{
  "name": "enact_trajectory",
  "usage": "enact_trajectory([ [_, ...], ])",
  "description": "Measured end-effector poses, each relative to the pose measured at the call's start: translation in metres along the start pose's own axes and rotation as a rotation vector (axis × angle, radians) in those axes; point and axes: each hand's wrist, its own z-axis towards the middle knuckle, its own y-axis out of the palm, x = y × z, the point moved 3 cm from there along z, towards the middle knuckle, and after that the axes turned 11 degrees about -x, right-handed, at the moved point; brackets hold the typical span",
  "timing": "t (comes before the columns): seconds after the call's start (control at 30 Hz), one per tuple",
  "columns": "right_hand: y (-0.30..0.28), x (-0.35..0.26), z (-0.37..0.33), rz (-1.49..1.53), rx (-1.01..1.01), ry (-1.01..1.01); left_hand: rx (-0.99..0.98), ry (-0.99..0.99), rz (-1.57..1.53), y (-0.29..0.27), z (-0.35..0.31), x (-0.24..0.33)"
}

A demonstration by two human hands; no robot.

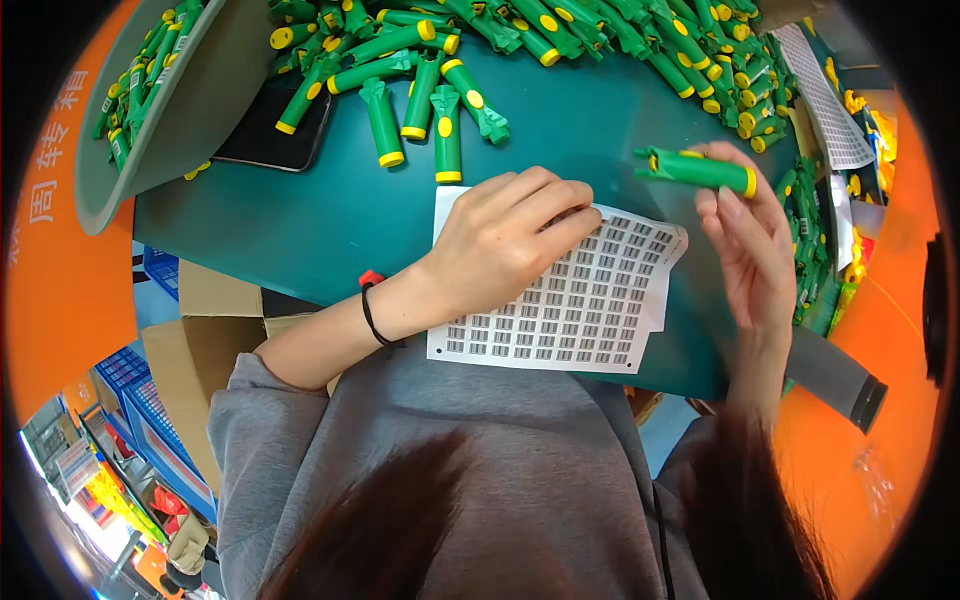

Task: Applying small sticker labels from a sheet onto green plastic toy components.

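Note:
A white sheet of small printed labels [560, 310] lies on the green table in front of me. Across its upper left part rests my left hand [515, 235], fingers bent and fingertips pressed together at the top rows of labels. Whatever is between those fingertips is hidden. To the right of the sheet, my right hand [750, 225] holds a green plastic tube [700, 170] above the table. The tube lies sideways, its yellow end in my fingers and its notched green end pointing left toward my left hand.
Similar green tubes [447, 140] lie beyond the sheet, heaped along the far edge. A grey bin [215, 100] with more tubes tilts at the far left, beside a dark flat device [275, 130]. An open cardboard box [200, 350] stands at the lower left. Another label sheet [825, 95] is at right.

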Motion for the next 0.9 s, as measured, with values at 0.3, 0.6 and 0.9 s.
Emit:
enact_trajectory([
  [0.3, 0.0, 0.04, -0.021, -0.114, 0.037, -0.212, -0.037, -0.204, -0.488, -0.035, 0.028, 0.012],
  [0.6, 0.004, 0.049, -0.037, -0.145, -0.049, -0.317, -0.218, -0.371, -0.792, -0.033, 0.046, 0.022],
  [0.9, 0.003, 0.048, -0.039, -0.244, -0.084, -0.363, -0.293, -0.418, -0.726, -0.033, 0.049, 0.026],
])
